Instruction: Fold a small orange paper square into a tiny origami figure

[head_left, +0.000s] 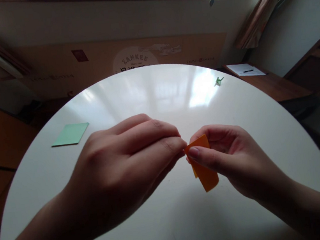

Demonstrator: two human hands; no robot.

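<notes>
A small folded piece of orange paper (206,173) is held up above the white table, with its long edge hanging down. My right hand (231,150) pinches it, thumb on the near face and fingers behind. From the left, my left hand (135,154) reaches its closed fingertips to the paper's upper left corner. Its thumb is mostly hidden beneath the fingers, but the tips appear pinched on that corner. A yellower layer shows at the paper's left edge.
A stack of light green square paper (70,134) lies at the table's left. Toward the far right is a small green folded paper figure (219,81) on the round white table (150,93). Beyond the edge, a brown side table (283,86) bears a white sheet (244,70) and a pen.
</notes>
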